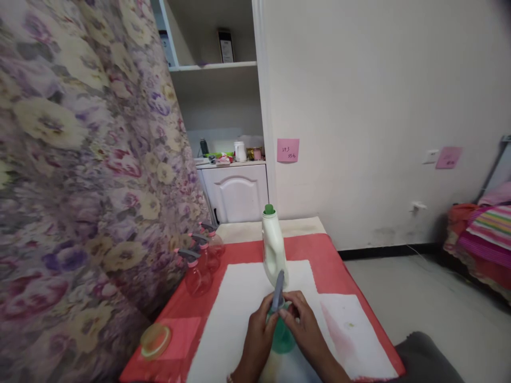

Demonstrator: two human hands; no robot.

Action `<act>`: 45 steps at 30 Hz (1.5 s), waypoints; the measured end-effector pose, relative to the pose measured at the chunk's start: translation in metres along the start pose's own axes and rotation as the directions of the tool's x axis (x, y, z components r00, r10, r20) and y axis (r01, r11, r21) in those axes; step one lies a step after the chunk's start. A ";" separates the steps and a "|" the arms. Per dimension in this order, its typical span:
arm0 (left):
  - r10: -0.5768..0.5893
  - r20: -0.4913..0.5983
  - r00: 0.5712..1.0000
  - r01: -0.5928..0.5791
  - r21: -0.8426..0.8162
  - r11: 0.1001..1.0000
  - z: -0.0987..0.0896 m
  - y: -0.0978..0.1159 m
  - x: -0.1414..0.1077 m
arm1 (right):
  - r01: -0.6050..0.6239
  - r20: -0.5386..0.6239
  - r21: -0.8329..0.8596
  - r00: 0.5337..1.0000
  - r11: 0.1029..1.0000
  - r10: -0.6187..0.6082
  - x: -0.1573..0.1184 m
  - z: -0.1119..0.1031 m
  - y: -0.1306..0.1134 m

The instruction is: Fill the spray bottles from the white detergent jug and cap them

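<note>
A green see-through spray bottle (282, 339) with a grey spray head (278, 291) stands on white paper in front of me. My left hand (258, 330) pinches the neck and head from the left, fingers closed. From the right, the closed fingers of my right hand (300, 319) press on the same neck just under the head. The fingers hide most of the joint between head and bottle. Just behind it stands a pale green jug (273, 247) with a handle and a green cap (269, 209).
Several pink spray bottles (198, 278) with grey heads stand along the table's left edge. A round yellowish lid or dish (155, 341) lies at the front left on the red tablecloth (315, 249). A floral curtain (91, 175) hangs close on the left; shelves (217, 66) rise behind.
</note>
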State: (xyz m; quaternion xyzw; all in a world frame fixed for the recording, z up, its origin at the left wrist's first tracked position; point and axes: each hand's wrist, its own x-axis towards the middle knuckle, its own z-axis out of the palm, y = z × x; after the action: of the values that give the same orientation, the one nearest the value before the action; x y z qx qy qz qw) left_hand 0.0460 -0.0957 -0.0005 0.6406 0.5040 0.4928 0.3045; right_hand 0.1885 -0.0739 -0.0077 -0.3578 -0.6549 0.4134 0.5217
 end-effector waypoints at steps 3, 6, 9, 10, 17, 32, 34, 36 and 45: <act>-0.014 -0.059 0.998 0.013 -0.026 1.000 0.003 -0.002 0.000 | -0.044 -0.067 -0.018 0.997 0.999 0.043 0.000 0.004 -0.009; -0.018 -0.078 0.997 0.014 -0.045 0.999 0.007 -0.001 0.000 | -0.065 -0.120 -0.045 0.991 0.997 0.060 0.003 0.011 -0.013; -0.010 -0.098 0.995 0.007 -0.025 1.000 0.008 0.003 0.001 | -0.102 -0.150 -0.092 0.985 0.990 0.088 0.007 0.015 -0.010; -0.010 -0.106 0.994 0.009 -0.013 1.000 0.008 0.004 0.001 | -0.113 -0.159 -0.104 0.983 0.988 0.095 0.008 0.016 -0.009; 0.029 -0.029 0.999 -0.027 0.041 0.999 -0.008 0.006 -0.009 | -0.080 -0.156 -0.108 0.986 0.991 0.063 0.012 0.017 0.000; -0.002 0.024 1.000 0.000 0.044 0.999 -0.011 0.049 0.038 | -0.057 -0.205 -0.105 0.978 0.993 0.035 0.013 0.022 0.005; -0.018 0.022 1.000 0.018 -0.011 1.000 -0.010 0.046 0.037 | -0.062 -0.203 -0.109 0.978 0.992 0.039 0.013 0.022 0.005; -0.031 0.020 0.999 0.032 -0.047 0.998 -0.010 0.044 0.037 | -0.069 -0.196 -0.108 0.979 0.992 0.047 0.013 0.021 0.005; -0.045 -0.001 0.999 0.044 -0.112 0.993 -0.007 0.040 0.038 | -0.008 -0.059 -0.036 0.998 0.999 0.005 0.015 0.007 -0.001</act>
State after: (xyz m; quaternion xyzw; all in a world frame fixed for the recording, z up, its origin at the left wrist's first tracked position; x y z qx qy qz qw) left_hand 0.0534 -0.0727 0.0500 0.6103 0.4902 0.5145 0.3500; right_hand 0.1785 -0.0622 -0.0022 -0.3814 -0.6455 0.3924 0.5328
